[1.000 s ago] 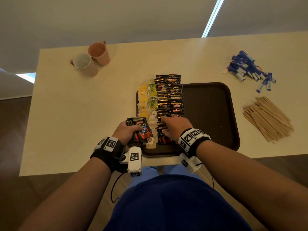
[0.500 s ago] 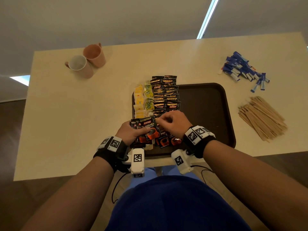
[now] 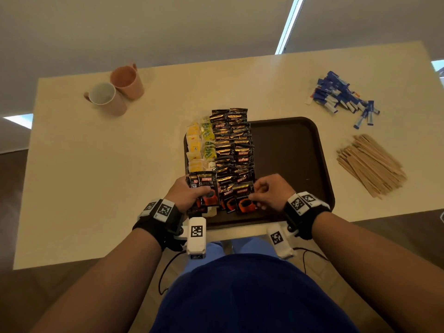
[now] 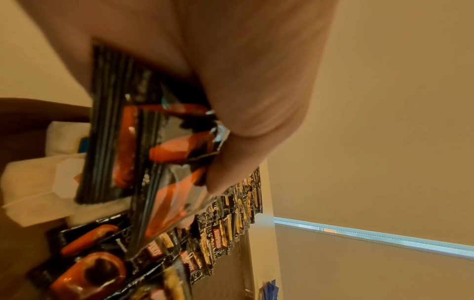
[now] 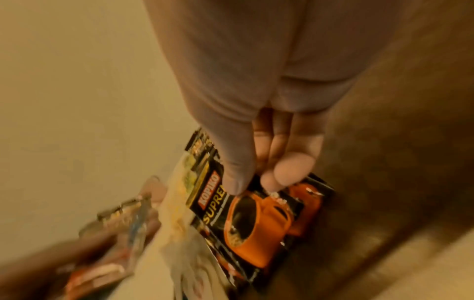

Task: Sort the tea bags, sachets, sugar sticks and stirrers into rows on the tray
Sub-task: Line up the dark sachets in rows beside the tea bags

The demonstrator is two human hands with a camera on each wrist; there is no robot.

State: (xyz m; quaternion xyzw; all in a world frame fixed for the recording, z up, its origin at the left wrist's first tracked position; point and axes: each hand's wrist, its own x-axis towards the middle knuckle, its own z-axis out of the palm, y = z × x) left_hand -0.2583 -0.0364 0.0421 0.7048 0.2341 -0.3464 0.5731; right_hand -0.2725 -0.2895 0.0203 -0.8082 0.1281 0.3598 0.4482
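A dark brown tray [image 3: 295, 145] lies on the table, its left part filled with rows of yellow tea bags [image 3: 194, 145] and black coffee sachets [image 3: 233, 140]. My left hand [image 3: 189, 193] grips a small stack of black sachets [image 3: 204, 186] with an orange cup print [image 4: 166, 154] over the tray's near left corner. My right hand [image 3: 266, 193] pinches one sachet [image 3: 243, 200] between thumb and fingers [image 5: 290, 168] at the near end of the sachet row [image 5: 256, 219]. Blue sugar sticks [image 3: 341, 94] and wooden stirrers [image 3: 370, 162] lie in piles on the table to the right.
Two pink mugs [image 3: 115, 90] stand at the table's far left. The cream table [image 3: 120, 176] reaches to its near edge just below the tray. The tray's right half shows bare brown surface.
My right hand went to the stack in my left hand, took one sachet and carried it right and down to the near end of the right sachet row. The left hand stayed.
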